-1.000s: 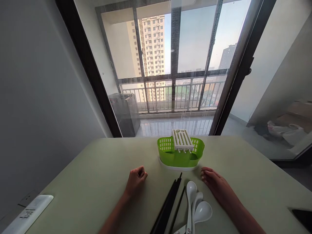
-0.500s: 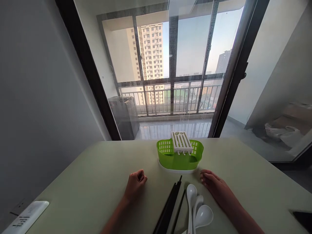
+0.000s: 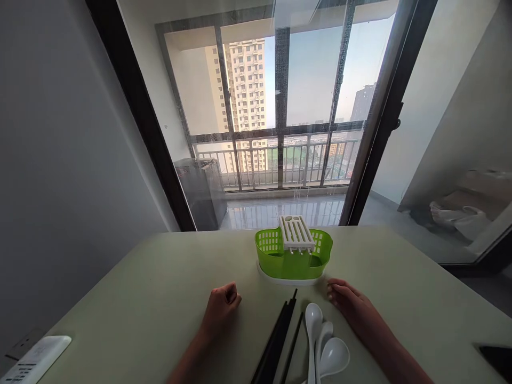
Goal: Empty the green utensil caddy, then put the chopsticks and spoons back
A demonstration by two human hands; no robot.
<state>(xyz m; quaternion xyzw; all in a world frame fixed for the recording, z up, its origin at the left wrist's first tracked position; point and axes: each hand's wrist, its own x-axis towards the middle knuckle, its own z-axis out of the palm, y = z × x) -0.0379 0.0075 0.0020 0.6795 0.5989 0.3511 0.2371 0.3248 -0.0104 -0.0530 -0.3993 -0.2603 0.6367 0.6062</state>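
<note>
My left hand rests on the table as a fist, with nothing showing in it. Across from it, my right hand lies on its side, fingers loosely curled together and no object visible in them. Between the hands is a bundle of black chopsticks, with a single black chopstick lying apart beside it. Several white spoons overlap to the right of the chopsticks, near my right forearm. Just beyond my right fingertips stands a green utensil basket on a white base, with a white slotted holder across its middle.
The pale green tabletop reaches to a glass sliding door with a dark frame. A white device like a power strip lies at the left edge. A dark object sits at the far right.
The view has shifted slightly. Both hands stay in nearly the same place, and the basket, chopsticks and spoons have not moved on the table.
</note>
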